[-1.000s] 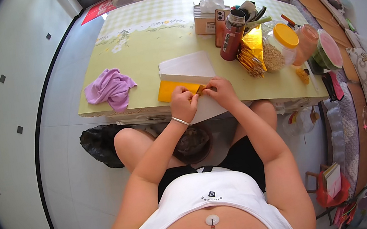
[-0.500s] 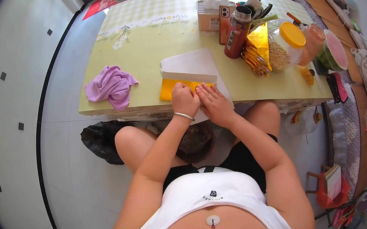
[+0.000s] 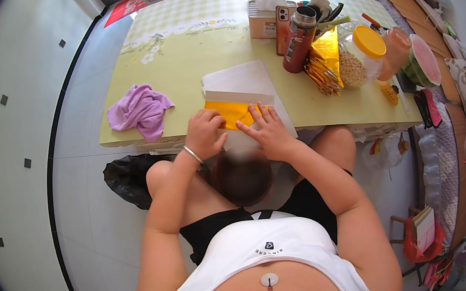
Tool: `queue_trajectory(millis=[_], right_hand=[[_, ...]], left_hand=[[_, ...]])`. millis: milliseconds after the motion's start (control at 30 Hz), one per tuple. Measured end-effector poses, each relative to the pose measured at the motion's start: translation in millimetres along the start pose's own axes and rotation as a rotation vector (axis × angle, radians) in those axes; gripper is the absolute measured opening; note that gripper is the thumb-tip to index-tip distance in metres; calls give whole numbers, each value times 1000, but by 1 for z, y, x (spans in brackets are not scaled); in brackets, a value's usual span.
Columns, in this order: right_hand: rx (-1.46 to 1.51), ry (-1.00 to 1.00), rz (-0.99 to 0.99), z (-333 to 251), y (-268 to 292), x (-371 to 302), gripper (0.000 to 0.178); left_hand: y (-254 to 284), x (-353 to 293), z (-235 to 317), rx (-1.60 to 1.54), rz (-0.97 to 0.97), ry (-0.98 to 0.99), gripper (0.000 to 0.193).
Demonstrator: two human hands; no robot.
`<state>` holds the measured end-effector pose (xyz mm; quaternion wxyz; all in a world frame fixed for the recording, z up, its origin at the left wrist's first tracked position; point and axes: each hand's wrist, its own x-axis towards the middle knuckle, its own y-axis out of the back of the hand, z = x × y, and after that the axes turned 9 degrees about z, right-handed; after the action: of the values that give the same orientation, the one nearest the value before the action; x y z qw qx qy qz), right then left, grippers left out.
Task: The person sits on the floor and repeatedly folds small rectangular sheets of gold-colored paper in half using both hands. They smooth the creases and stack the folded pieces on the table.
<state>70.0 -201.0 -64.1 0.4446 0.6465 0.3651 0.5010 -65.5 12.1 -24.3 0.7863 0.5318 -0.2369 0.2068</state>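
Note:
A folded strip of shiny gold paper (image 3: 231, 112) lies near the table's front edge, over white sheets (image 3: 238, 77). A pale band runs along its far side. My left hand (image 3: 204, 134) is at the strip's left end, its fingertips bent over the near left corner and its thumb apart. Whether those fingertips grip the paper is hard to see. On the right end of the strip, my right hand (image 3: 272, 133) lies with its fingers spread, touching the gold surface.
A purple cloth (image 3: 141, 112) lies at left. Toward the right stand a tissue box (image 3: 262, 21), a phone (image 3: 284, 26), a dark red flask (image 3: 297, 41), a bundle of gold folded pieces (image 3: 321, 73) and a yellow-lidded jar (image 3: 360, 56). Between my knees stands a dark round bin (image 3: 242, 177).
My left hand has moved left and toward me, opening from a closed press on the strip. My right hand's fingers have spread. More of the gold paper now shows.

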Motion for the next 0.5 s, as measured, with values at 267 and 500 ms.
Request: queue_trajectory(millis=[267, 500], right_hand=[[412, 85, 36, 45, 15, 1, 49], [549, -39, 267, 27, 13, 12, 17]], left_hand=[[-2, -26, -31, 103, 42, -206, 24], [-13, -14, 2, -133, 112, -175, 13]])
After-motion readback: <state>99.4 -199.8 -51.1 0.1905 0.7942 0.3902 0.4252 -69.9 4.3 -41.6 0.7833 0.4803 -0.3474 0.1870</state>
